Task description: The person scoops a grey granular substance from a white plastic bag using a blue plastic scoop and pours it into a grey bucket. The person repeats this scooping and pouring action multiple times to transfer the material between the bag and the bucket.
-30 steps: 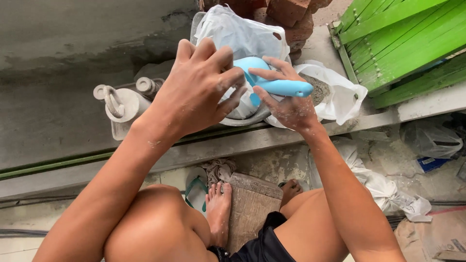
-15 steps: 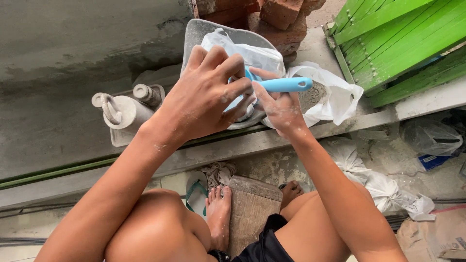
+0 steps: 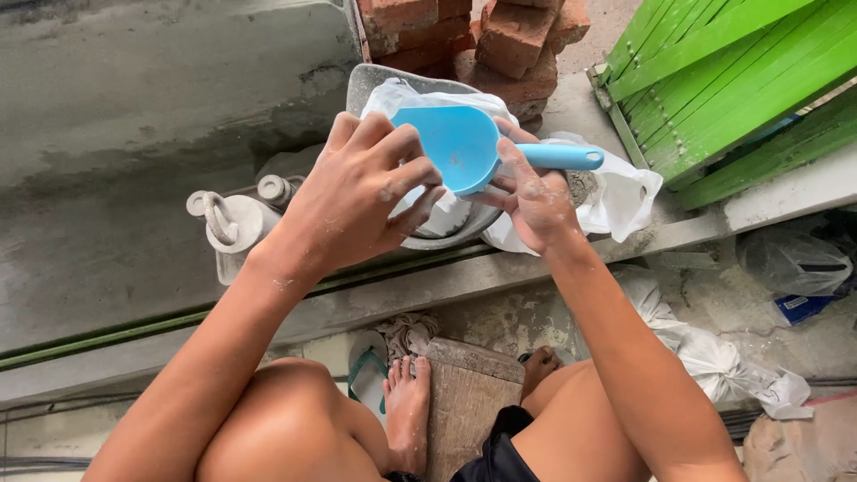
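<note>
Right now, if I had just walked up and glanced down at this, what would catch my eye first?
Probably the bright blue scoop, held by its handle in the right hand over a white plastic bag on the concrete ledge. The dusty left hand spreads beside the scoop's bowl. After that, the vivid green wooden slats at upper right and the stacked red bricks behind the bag stand out.

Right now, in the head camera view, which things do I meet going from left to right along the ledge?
Grey fitting with a loop → left hand → blue scoop → right hand → white plastic bag → green wooden slats.
</note>
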